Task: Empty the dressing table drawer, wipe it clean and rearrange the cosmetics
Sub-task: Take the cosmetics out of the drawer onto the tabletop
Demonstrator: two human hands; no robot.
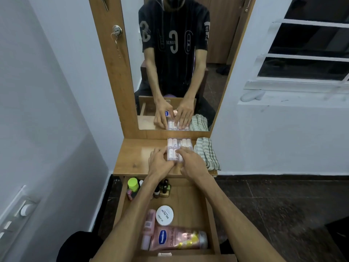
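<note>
From the head camera, both your forearms reach forward over the open drawer (209,220) to the dressing table top (132,157), wrists nearly level, hands meeting at a clear plastic case (179,149) of small white and pink tubes. Your left hand (160,163) sits at the case's left near corner, fingers curled and bunched against its edge, pinching it. Your right hand (192,165) lies across the case's near right part, fingers bent down over the lid and gripping it; the thumb is hidden, so how it lies cannot be told.

The case rests flat on the table top, its far end close to the mirror (175,63), and a striped cloth (206,154) lies folded just beside it on the right, reaching the table's right edge. Left of the case the wooden top is bare to its left edge.

Below your arms, the drawer holds a green-capped bottle (133,183) and small dark bottles (163,188) at the far end, well apart from a white round tin (164,215), a pink tube (148,228) and a pink lotion bottle (177,238) lying at the near end. Bare drawer floor shows between the groups and along the right wall.
</note>
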